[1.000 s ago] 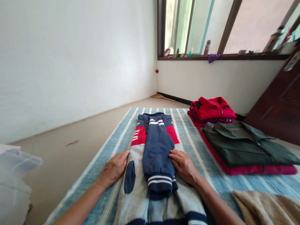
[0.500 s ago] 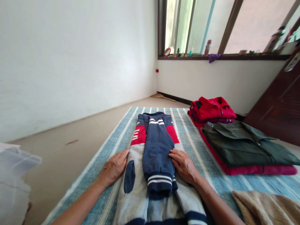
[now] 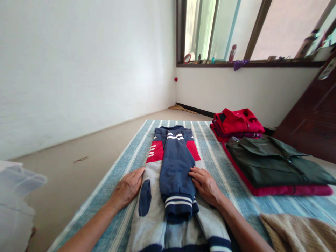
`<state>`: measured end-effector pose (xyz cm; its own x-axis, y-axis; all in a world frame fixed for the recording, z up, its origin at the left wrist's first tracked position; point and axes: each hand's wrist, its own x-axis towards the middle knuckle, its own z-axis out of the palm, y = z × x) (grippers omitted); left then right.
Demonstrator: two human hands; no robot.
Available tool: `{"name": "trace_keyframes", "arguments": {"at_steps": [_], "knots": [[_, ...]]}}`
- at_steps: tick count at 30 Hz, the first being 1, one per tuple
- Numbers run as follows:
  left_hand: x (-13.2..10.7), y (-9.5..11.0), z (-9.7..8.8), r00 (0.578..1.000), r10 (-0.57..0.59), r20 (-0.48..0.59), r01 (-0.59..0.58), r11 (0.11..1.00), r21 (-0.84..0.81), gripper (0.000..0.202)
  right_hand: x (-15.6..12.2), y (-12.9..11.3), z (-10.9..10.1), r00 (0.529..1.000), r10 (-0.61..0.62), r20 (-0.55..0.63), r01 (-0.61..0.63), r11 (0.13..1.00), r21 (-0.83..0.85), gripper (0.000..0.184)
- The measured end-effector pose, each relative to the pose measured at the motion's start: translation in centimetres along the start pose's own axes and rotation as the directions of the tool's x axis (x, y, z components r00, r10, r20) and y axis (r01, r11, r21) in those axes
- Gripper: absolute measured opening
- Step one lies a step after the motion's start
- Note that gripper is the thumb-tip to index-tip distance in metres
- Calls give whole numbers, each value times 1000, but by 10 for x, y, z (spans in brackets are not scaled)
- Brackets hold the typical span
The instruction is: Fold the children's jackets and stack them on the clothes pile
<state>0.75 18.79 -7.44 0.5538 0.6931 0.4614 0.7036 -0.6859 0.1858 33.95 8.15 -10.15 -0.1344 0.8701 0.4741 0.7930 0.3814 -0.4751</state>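
Observation:
A navy, red and grey jacket (image 3: 176, 175) lies lengthwise in front of me, its collar at the far end. One navy sleeve is laid down its middle, with a white-striped cuff pointing toward me. At the jacket's left edge, my left hand (image 3: 128, 187) is closed, fingertips at the grey fabric beside a navy pocket patch. My right hand (image 3: 206, 184) closes on the opposite edge, fingers bent over the cloth by the sleeve. Both thumbs are hidden. The jacket's hem runs out of view at the bottom.
A blue, white-striped sheet (image 3: 217, 150) lies underneath. To the right are a folded dark green jacket (image 3: 278, 164) on magenta cloth, a red folded pile (image 3: 238, 120) behind it, and a beige knit (image 3: 296, 231) nearer me. White translucent material (image 3: 18, 199) stands at left.

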Motion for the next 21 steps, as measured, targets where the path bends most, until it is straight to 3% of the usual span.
{"name": "trace_keyframes", "arguments": {"at_steps": [21], "knots": [[2,-3,-1,1000,-9,21,8,1000,18,38,2,-4,-3,1000,16,7,-16,1000,10,33]]}}
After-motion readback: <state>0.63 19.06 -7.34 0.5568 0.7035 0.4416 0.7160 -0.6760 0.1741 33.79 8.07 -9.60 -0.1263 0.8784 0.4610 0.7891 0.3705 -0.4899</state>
